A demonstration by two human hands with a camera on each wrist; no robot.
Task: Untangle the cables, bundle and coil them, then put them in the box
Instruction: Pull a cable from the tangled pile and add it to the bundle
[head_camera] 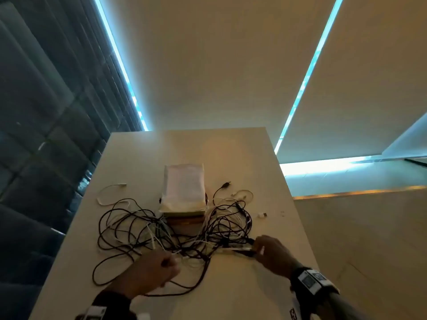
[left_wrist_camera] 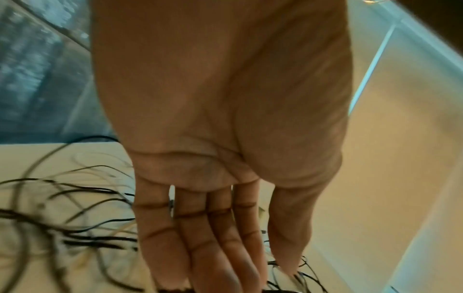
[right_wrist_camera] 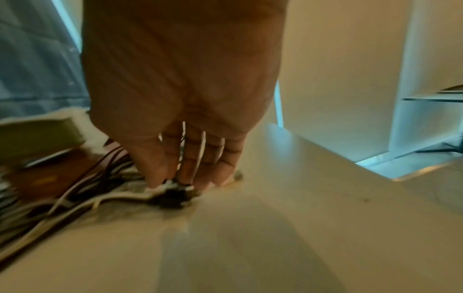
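A tangle of black and white cables [head_camera: 161, 232] lies spread on the pale table [head_camera: 233, 287], in front of and around a box [head_camera: 182, 214] topped with white paper. My left hand [head_camera: 161, 266] is at the tangle's near edge; in the left wrist view its fingers [left_wrist_camera: 213, 247] are straight and reach down onto the cables [left_wrist_camera: 75, 237], with the tips cut off by the frame. My right hand [head_camera: 261, 248] pinches a white and a black cable end at the tangle's right side. In the right wrist view, the thumb and fingers [right_wrist_camera: 180, 174] close on those plugs among the cables [right_wrist_camera: 100, 196].
A short white cable [head_camera: 108, 192] lies apart at the left. A black USB plug [head_camera: 225, 184] and a small white adapter [head_camera: 262, 214] lie right of the box. The table's edges drop off close by, left and right. Dark seating stands left.
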